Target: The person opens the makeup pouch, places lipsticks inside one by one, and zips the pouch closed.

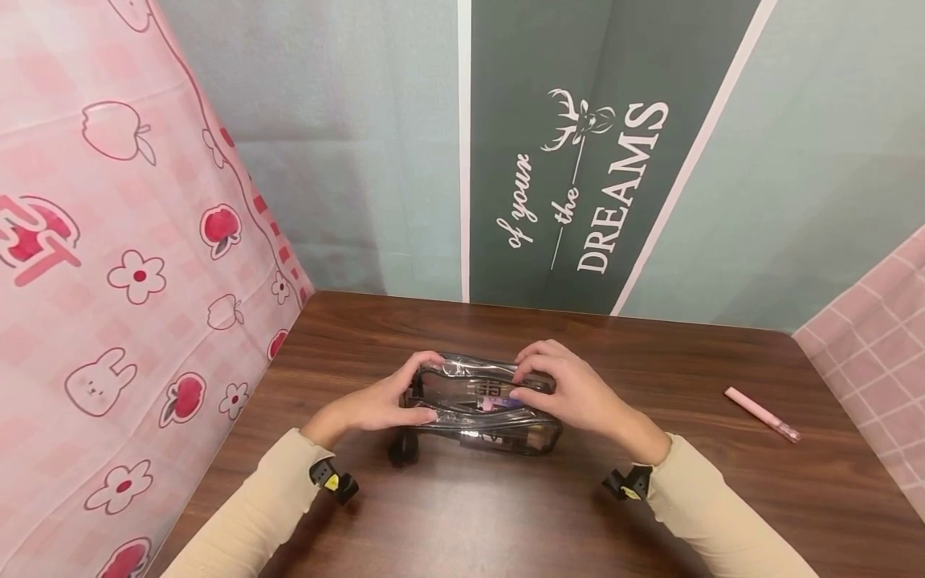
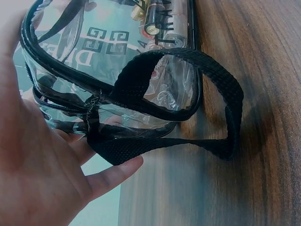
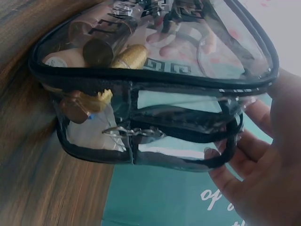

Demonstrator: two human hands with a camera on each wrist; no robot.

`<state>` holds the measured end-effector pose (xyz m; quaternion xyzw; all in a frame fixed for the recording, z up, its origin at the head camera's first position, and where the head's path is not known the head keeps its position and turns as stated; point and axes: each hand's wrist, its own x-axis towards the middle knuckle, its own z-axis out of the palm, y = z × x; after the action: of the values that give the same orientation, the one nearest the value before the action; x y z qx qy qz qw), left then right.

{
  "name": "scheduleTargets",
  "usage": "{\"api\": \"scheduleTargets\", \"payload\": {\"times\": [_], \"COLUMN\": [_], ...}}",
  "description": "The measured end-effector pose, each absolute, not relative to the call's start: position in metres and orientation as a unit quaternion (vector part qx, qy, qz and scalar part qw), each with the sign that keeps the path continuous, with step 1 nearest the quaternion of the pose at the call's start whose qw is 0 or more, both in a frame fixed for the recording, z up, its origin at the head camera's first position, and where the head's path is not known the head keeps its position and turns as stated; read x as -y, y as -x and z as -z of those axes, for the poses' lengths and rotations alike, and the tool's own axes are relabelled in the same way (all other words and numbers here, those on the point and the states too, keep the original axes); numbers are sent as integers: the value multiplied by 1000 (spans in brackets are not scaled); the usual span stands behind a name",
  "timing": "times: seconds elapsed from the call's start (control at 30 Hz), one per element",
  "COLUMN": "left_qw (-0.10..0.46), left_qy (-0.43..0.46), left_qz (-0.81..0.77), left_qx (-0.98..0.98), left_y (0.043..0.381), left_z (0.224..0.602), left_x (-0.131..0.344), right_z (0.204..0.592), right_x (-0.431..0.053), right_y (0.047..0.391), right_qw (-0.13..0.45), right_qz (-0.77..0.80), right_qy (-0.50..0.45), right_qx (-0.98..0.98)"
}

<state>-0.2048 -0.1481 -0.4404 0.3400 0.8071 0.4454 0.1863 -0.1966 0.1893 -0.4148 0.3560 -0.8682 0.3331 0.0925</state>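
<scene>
A clear cosmetic bag (image 1: 473,440) with black edging lies on the table, its zipped top unzipped and gaping. My left hand (image 1: 383,401) grips its left end, thumb on the near rim and fingers over the far rim. At the right end, my right hand (image 1: 574,389) holds the rim with curved fingers and thumb. Through the bag's wall show several makeup items, among them a gold piece (image 3: 131,56) and a dark-capped bottle (image 3: 101,52). A black strap loop (image 2: 233,108) sticks out from the left end. The zipper (image 2: 61,106) runs between the two rims.
A slim pink stick with a clear end (image 1: 759,412) lies on the wooden table (image 1: 672,369) to the right. Patterned pink cloth (image 1: 144,361) hangs at the left, a grey-green curtain (image 1: 361,160) behind, and pink checked cloth (image 1: 874,345) at the right.
</scene>
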Motion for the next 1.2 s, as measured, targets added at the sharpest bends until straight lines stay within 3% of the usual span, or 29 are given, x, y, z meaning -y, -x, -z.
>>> {"api": "scheduleTargets", "payload": {"times": [0.43,0.63,1.0,1.2], "left_qw": [189,189,188,189], "left_qy": [-338,-337,-338,-337], "left_qz": [-451,-449,-451,-453], "left_qx": [-804,-805,-805,-804], "left_y": [204,204,206,205], "left_z": [438,438,441,440], "left_x": [148,148,147,147], "right_z": [403,396,397,409], "right_x": [-238,-278,-358,-404], "right_y": [205,202,196,186], "right_qw": [109,115,180,152], "right_qz": [-395,-405,-392,-438], "right_qy": [-336,-281,-158,-80], "right_qx": [848,862,888,882]}}
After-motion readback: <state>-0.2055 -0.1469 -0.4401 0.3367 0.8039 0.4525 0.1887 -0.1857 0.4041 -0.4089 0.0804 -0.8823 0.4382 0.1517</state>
